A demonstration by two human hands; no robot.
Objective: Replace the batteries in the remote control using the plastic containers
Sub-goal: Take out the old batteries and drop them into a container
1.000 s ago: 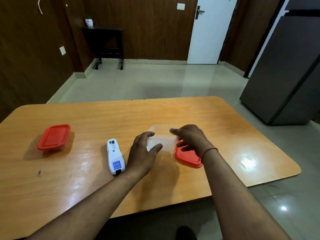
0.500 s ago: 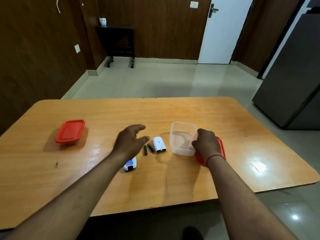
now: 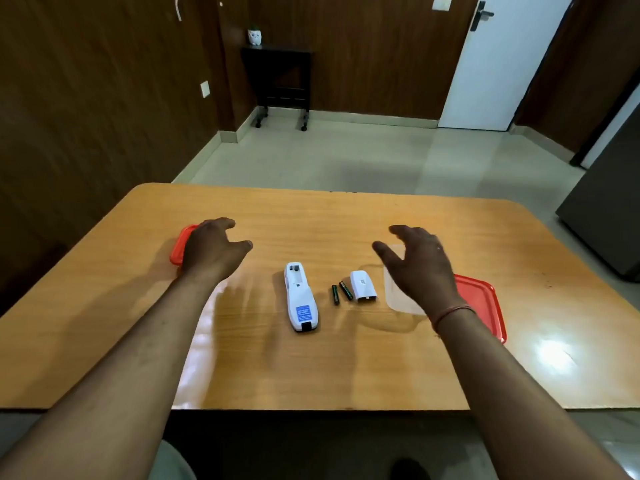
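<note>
A white remote control [image 3: 300, 296] lies face down at the table's middle, its battery bay uncovered. Two dark batteries [image 3: 340, 292] lie just right of it, and the white battery cover [image 3: 362, 286] beside them. My left hand [image 3: 211, 249] hovers open over a container with a red lid [image 3: 177, 251] at the left. My right hand [image 3: 417, 268] hovers open above a clear plastic container [image 3: 398, 294], which stands next to a loose red lid [image 3: 483, 306]. Neither hand holds anything.
The wooden table [image 3: 311, 368] has its near edge close to me. Beyond it are tiled floor, a small black stand [image 3: 278, 81] at the far wall, a white door [image 3: 498, 60] and a grey fridge [image 3: 609, 216] at the right.
My left hand swung left from the remote to above the red-lidded container. My right hand let go of the clear container and lifted, fingers spread. The camera view shifted.
</note>
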